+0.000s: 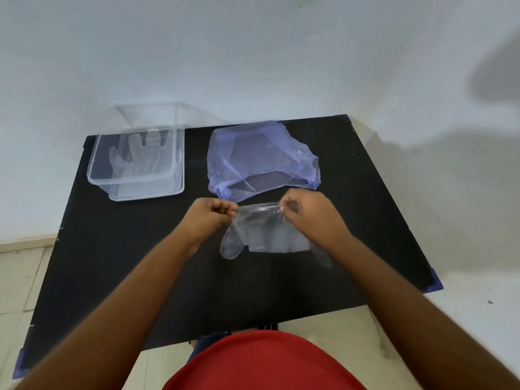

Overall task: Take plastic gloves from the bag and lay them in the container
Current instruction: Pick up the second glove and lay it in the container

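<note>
Two hands are seen at the centre of the frame, above a black table (112,277). A clear glove (261,235) is held stretched between them by its cuff edge: the left hand (209,218) is pinched shut on the left corner, the right hand (305,213) on the right corner. Its thumb hangs at lower left. A blue bag (261,156) is spread just above the hands. At upper left, another glove (138,156) is laid inside a clear container (180,164).
</note>
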